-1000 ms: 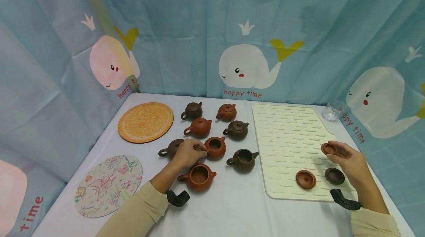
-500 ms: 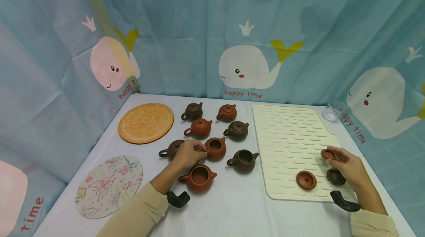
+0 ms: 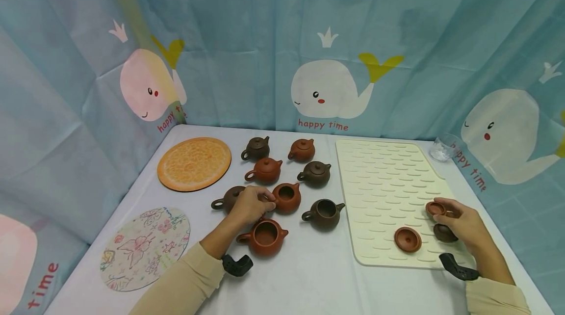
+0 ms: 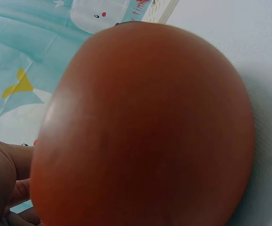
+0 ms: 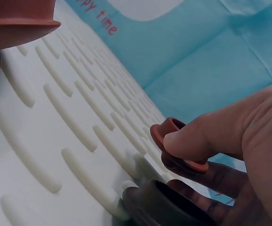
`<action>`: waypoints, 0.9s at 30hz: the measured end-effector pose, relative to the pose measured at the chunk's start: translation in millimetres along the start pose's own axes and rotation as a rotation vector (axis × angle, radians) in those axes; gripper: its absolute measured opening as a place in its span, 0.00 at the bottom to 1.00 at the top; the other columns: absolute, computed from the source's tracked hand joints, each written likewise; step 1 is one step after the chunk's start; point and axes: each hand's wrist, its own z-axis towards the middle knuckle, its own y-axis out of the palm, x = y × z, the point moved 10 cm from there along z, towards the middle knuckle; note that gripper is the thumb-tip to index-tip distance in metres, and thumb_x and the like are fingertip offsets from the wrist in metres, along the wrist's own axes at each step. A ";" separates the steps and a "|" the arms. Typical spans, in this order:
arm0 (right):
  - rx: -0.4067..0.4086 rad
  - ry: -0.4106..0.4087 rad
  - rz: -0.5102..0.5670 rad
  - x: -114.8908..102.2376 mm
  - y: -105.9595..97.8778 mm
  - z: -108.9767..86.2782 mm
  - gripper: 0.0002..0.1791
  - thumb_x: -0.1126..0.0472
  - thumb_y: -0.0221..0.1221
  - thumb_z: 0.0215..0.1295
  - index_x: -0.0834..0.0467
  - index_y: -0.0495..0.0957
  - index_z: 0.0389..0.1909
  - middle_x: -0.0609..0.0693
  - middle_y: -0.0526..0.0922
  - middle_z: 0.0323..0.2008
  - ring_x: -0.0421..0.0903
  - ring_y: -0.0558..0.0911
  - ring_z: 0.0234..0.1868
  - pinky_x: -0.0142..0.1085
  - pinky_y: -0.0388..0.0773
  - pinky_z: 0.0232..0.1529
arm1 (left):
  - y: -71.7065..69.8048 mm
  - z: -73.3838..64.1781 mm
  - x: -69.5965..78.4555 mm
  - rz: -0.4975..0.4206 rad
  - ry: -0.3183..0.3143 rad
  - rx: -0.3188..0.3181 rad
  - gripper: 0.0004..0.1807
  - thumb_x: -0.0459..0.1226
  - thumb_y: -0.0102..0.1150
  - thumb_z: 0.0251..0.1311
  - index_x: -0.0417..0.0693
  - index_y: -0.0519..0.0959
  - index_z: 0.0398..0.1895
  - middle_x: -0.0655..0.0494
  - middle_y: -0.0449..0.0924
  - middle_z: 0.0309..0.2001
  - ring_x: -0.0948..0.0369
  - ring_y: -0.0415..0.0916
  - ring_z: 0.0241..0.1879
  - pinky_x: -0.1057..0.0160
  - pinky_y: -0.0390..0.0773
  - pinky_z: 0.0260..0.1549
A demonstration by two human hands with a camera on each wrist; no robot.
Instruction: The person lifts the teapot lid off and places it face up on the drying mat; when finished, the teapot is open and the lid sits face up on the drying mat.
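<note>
Head view: the right hand (image 3: 463, 222) pinches a red lid (image 3: 436, 208) just above the ribbed mat (image 3: 375, 177). Right wrist view confirms a narrow grip, thumb against the lid. A brown lid (image 3: 446, 233) is just below it, by the fingers; a second red lid (image 3: 407, 240) lies on the mat to the left.

The left hand (image 3: 253, 204) has thumb and finger narrowed at the side of a red pot (image 3: 287, 198), seemingly on its handle, which is hidden. That pot stands uncovered on the cloth, as do a front red pot (image 3: 267, 238), filling most of the left wrist view, and a brown pot (image 3: 324, 214). Four lidded pots (image 3: 266, 170) stand farther back; an orange disc (image 3: 194, 164) lies to their left.
</note>
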 end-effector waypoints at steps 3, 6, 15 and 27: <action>-0.021 -0.001 -0.026 1.0 2.5 0.3 0.31 0.62 0.67 0.59 0.73 0.69 0.60 0.60 0.78 0.45 0.31 0.72 0.35 0.27 0.73 0.31 | -0.1 0.2 0.0 0.005 0.001 0.002 0.03 0.30 0.67 0.56 0.47 0.83 0.31 0.55 0.79 0.24 0.60 0.73 0.21 0.62 0.72 0.21; -0.042 -0.007 -0.052 1.2 5.2 0.4 0.31 0.62 0.67 0.59 0.73 0.69 0.59 0.64 0.78 0.45 0.31 0.72 0.34 0.29 0.73 0.31 | -0.5 0.8 -0.5 0.012 0.005 0.005 0.03 0.30 0.67 0.56 0.47 0.83 0.31 0.55 0.79 0.24 0.59 0.73 0.21 0.62 0.73 0.21; -0.059 -0.031 -0.110 -2.1 9.5 1.9 0.29 0.65 0.66 0.59 0.73 0.70 0.58 0.64 0.78 0.41 0.40 0.73 0.34 0.32 0.73 0.28 | 0.5 0.9 -1.4 0.003 0.007 0.000 0.03 0.30 0.67 0.56 0.46 0.83 0.32 0.55 0.79 0.25 0.59 0.74 0.22 0.62 0.73 0.22; -0.019 0.006 -0.145 0.5 2.2 0.9 0.32 0.51 0.59 0.68 0.72 0.68 0.62 0.73 0.75 0.49 0.58 0.77 0.44 0.44 0.74 0.40 | -0.5 0.5 -0.8 0.019 0.000 0.006 0.04 0.31 0.67 0.56 0.47 0.83 0.32 0.55 0.79 0.25 0.59 0.74 0.22 0.62 0.73 0.23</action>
